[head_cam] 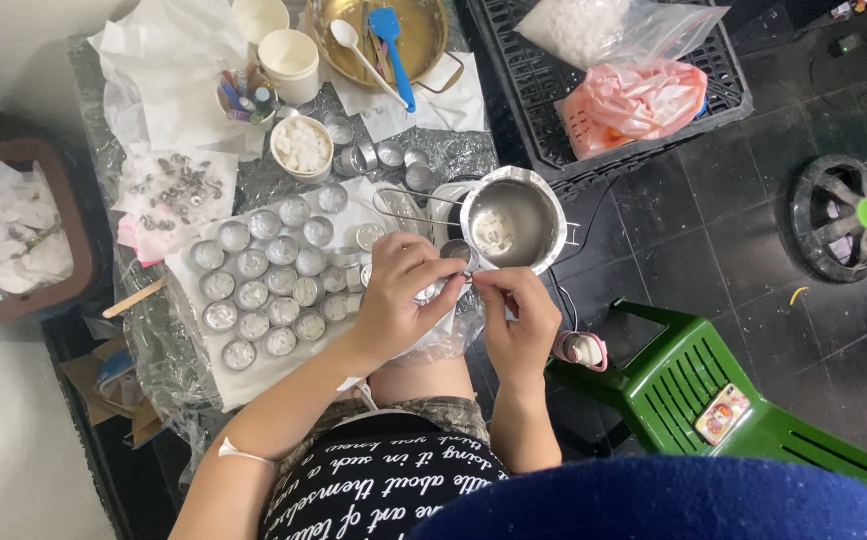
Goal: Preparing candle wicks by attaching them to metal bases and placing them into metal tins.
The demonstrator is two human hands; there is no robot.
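— What are your hands doing?

— My left hand (pixel 400 290) is curled around a small metal cup (pixel 455 252), fingers closed on its rim. My right hand (pixel 519 312) is pinched shut at the fingertips, touching the same cup from the other side; what it pinches is too small to tell. I hold the cup just in front of the steel pot (pixel 511 222), probably so that it stays close to whatever is in there.

— Take the pot as the centre. What is left of it?

— Far left, a brown bin (pixel 15 300) of crumpled paper. Nearer, a white sheet (pixel 253 375) with rows of the same little cups (pixel 263 285), set side by side, I think so they stay level. Behind those, a bowl of white pieces (pixel 301 146) and a pile of small metal bits (pixel 173 185) on paper.

— And behind the pot?

— A brass pan (pixel 423 40) with a white spoon (pixel 363 55) and a blue spatula (pixel 393 50) resting in it.

— To the right?

— A black crate (pixel 523 110) holding a clear bag (pixel 603 30) and a pink bag (pixel 633 100). Nearer me, a green stool (pixel 693 390). Far right, a black wheel (pixel 838 215) on the floor.
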